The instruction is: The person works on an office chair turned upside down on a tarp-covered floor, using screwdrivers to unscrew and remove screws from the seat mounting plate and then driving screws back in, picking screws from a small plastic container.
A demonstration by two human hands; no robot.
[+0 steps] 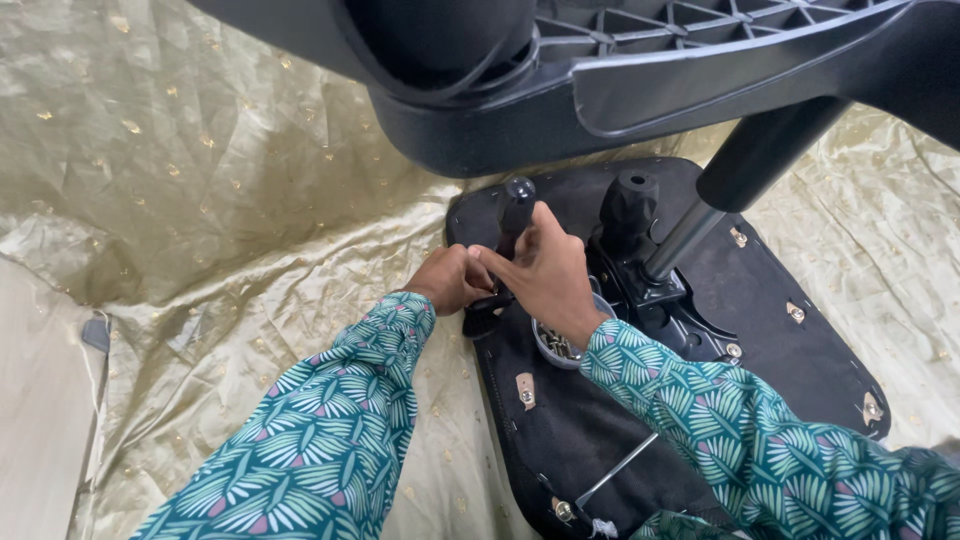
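A black chair seat (780, 300) lies upside down on a gold cloth, with its metal mechanism plate (680, 305) and a gas cylinder (700, 225) rising from it. My left hand (450, 280) is closed at the base of a black lever (515, 215) on the seat's left edge. My right hand (545, 275) presses against the same lever from the right, thumb raised along it. A small round bowl of screws (560, 348) sits under my right wrist. What my fingers pinch is hidden.
A black plastic chair back or base (600, 80) hangs overhead across the top. A second black knob (628, 205) stands right of the lever. A thin metal rod (615, 470) lies on the seat near me. Gold cloth (220, 200) covers the floor; a pale cushion (40, 400) is at left.
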